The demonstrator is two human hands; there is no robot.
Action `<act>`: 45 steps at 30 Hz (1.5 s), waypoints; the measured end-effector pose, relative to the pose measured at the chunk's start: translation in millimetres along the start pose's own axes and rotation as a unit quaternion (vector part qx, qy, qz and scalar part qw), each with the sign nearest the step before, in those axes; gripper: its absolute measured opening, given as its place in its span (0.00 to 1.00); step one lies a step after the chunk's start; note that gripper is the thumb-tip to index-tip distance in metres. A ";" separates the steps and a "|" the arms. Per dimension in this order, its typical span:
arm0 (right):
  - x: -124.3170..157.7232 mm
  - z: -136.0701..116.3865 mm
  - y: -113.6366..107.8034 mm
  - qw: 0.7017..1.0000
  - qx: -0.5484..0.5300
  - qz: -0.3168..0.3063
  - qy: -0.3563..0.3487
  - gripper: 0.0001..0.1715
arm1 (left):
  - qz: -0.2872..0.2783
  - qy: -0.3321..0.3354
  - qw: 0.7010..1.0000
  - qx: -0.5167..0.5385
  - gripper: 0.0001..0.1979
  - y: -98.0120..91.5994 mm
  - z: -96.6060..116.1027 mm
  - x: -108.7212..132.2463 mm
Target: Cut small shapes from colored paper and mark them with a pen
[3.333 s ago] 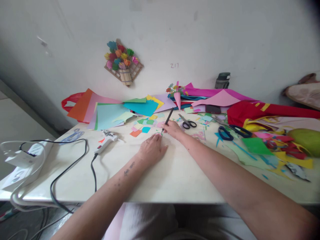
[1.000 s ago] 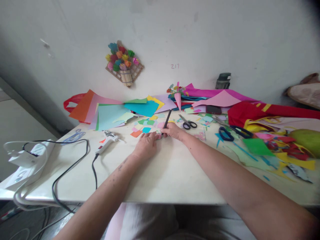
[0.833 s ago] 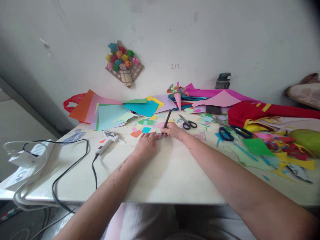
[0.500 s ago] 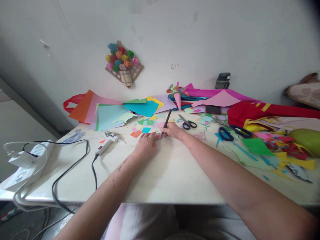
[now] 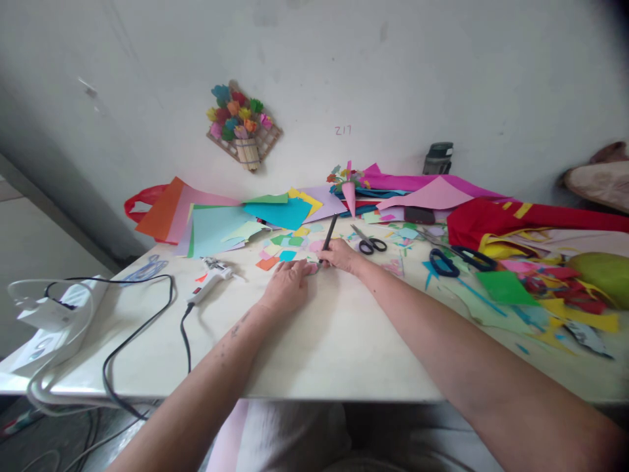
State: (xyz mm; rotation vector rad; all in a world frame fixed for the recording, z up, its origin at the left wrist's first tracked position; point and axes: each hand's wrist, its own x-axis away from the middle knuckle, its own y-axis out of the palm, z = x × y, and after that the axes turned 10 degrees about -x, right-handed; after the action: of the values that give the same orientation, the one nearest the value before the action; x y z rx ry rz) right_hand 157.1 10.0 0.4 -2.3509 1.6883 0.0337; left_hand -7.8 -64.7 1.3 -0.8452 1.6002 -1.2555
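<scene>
Power strip (image 5: 39, 347): white, on the tabletop (image 5: 319, 354), far to the left of both hands, with cables looping around it.
Glue gun (image 5: 208, 284): white, lying just left of the left hand, its black cord trailing toward the table's near edge.
Paper sheets (image 5: 216, 226): orange, pink, pale blue and other colours, overlapping beyond the left hand.
Left hand (image 5: 286, 286): palm down, fingers reaching forward to a small pink paper piece; whether the thumb pinches it, one cannot tell.
Paper shapes (image 5: 287, 256): small, bright cut pieces just beyond the left fingertips.
Pink paper piece (image 5: 312, 268): between the two hands, at the left fingertips, partly covered.
Black pen (image 5: 331, 231): slanting, lower end down by the pink piece.
Right hand (image 5: 339, 255): thumb and fingers pinch the pen near its lower end.
Paper cone (image 5: 348, 196): pink, with paper flowers, beyond the right hand.
Small scissors (image 5: 372, 245): black-handled, blades apart, just right of the right hand.
Large scissors (image 5: 462, 259): dark blue handles, farther right.
Green paper (image 5: 507, 288): right of those handles, beside coloured scraps (image 5: 584, 295).
</scene>
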 end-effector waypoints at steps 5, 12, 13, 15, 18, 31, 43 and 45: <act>2.0 -3.1 0.4 1.000 0.007 0.005 0.005 0.05 | -0.001 -0.006 1.000 -0.010 0.28 0.1 0.1 0.2; 1.7 -3.8 -0.2 0.999 -0.015 0.031 -0.009 0.04 | 0.001 -0.007 1.000 0.008 0.29 -0.3 0.7 -0.1; 1.8 -4.6 0.1 0.999 -0.032 0.031 -0.020 0.05 | 0.000 -0.006 1.000 0.009 0.29 -0.4 0.9 -0.2; 2.2 -6.0 1.3 0.997 -0.064 0.010 -0.042 0.06 | -0.002 -0.010 1.000 0.014 0.30 -0.5 1.2 -0.5; 2.7 -5.0 3.9 0.993 -0.100 -0.041 -0.051 0.09 | -0.005 -0.022 0.999 0.024 0.31 -0.7 1.0 -1.2; 1.0 3.3 7.7 0.993 -0.046 -0.095 -0.050 0.12 | -0.129 -0.048 0.982 0.130 0.37 -6.6 -20.5 -5.6; 2.6 1.3 10.1 0.995 -0.001 -0.080 -0.057 0.11 | -0.139 -0.042 0.980 0.134 0.38 -9.2 -19.8 -4.9; 2.4 1.9 9.9 0.995 0.005 -0.083 -0.061 0.11 | -0.143 -0.046 0.979 0.140 0.39 -9.7 -19.4 -4.5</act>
State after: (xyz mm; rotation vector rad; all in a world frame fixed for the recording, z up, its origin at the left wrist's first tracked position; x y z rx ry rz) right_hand 148.8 5.2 -3.6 -2.4201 1.4305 0.1373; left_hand -24.4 -56.3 13.3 -0.9582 1.2200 -1.5767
